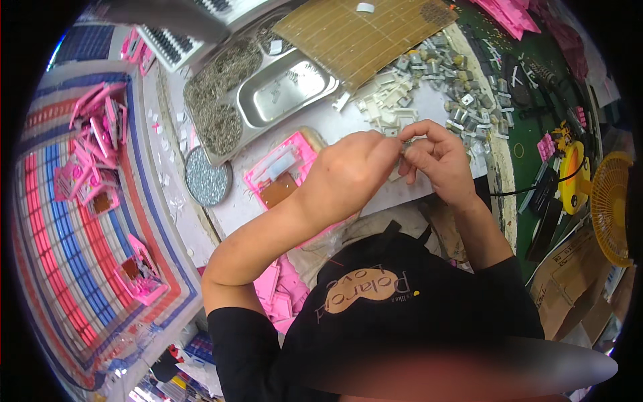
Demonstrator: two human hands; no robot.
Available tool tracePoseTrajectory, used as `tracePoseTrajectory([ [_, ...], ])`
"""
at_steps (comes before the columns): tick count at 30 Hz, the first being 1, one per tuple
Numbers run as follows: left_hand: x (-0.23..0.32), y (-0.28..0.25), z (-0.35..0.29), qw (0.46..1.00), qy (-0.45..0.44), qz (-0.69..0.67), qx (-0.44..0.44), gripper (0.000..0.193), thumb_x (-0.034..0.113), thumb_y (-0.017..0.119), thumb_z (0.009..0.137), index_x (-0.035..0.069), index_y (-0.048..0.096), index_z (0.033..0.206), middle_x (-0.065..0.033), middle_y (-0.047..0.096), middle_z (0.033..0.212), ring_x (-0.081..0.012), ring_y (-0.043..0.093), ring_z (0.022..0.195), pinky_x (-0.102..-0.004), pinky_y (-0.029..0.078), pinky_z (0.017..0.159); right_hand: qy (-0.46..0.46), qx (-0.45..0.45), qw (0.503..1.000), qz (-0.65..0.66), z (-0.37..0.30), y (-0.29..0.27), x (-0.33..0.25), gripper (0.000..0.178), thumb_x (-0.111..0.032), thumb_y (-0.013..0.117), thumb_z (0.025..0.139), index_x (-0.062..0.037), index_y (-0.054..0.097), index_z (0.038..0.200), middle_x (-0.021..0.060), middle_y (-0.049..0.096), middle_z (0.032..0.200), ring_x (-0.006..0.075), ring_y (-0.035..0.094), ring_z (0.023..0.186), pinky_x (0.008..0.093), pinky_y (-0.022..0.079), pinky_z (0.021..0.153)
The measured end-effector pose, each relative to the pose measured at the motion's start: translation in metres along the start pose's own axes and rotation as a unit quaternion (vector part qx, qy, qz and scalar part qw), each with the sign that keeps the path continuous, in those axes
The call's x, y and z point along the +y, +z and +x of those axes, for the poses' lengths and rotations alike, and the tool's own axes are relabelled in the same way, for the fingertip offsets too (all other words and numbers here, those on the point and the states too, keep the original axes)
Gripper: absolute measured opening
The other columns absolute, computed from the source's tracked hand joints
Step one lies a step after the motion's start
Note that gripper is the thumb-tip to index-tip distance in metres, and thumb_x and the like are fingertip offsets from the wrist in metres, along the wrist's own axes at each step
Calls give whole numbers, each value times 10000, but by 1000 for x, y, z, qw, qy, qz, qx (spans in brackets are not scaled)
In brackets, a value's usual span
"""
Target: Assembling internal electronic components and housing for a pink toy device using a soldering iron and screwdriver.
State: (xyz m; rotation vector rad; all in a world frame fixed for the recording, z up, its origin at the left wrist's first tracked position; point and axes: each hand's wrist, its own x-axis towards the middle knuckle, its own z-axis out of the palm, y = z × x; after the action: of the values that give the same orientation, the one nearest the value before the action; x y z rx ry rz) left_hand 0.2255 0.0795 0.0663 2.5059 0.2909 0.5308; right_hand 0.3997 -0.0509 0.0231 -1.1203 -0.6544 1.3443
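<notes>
My left hand (pixel 351 166) reaches across the white worktop with its back up and its fingers closed at the tips. Its fingertips meet those of my right hand (pixel 439 161), which is bent in a pinch. Between them is something small, mostly hidden by the fingers; I cannot make out its kind. Just beyond the hands lies a pile of white plastic pieces (pixel 385 107). Next to it spreads a heap of small silver motors (pixel 469 110). Left of my left hand, partly under the forearm, lies a pink plastic frame (pixel 299 149) with a pale rectangular panel and a brown part.
A metal tray (pixel 249 120) with small metal parts and a round dish of silvery bits (pixel 207 175) stand left. A brown slatted mat (pixel 358 40) lies at the back. Pink cases (pixel 100 134) rest on a striped surface at far left. A yellow fan (pixel 611 208) stands right.
</notes>
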Motion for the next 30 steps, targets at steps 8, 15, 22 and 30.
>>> tracePoseTrajectory([
  [8, -33, 10, 86, 980, 64, -158, -105, 213, 39, 750, 787, 25, 713, 997, -132, 720, 924, -292, 710, 820, -361, 572, 699, -31, 117, 983, 138, -18, -27, 5, 447, 58, 670, 898, 1, 546, 1323, 93, 664, 976, 141, 644, 795, 259, 528, 746],
  [15, -108, 85, 226, 968, -249, 39, 8, 288, 305, 717, 820, 26, 774, 859, -186, 760, 928, -383, 724, 911, -502, 533, 863, -71, 121, 981, 136, -27, -20, 1, 481, 81, 668, 884, 8, 526, 1338, 75, 642, 1012, 116, 593, 837, 243, 489, 775],
  [22, -112, 104, 246, 948, -266, 176, 27, 316, 309, 717, 822, 24, 798, 932, -235, 756, 954, -408, 732, 933, -504, 539, 874, -80, 132, 982, 109, -42, -34, 4, 481, 81, 675, 884, 11, 530, 1338, 62, 641, 1025, 106, 594, 859, 235, 487, 773],
  [30, -119, 106, 244, 940, -292, 87, 153, 426, 412, 697, 883, 50, 793, 1085, -214, 733, 1170, -372, 678, 1159, -533, 453, 1037, -83, 120, 988, 56, -48, -26, 3, 494, 103, 665, 878, 29, 528, 1347, 70, 645, 1090, 99, 593, 886, 239, 502, 795],
])
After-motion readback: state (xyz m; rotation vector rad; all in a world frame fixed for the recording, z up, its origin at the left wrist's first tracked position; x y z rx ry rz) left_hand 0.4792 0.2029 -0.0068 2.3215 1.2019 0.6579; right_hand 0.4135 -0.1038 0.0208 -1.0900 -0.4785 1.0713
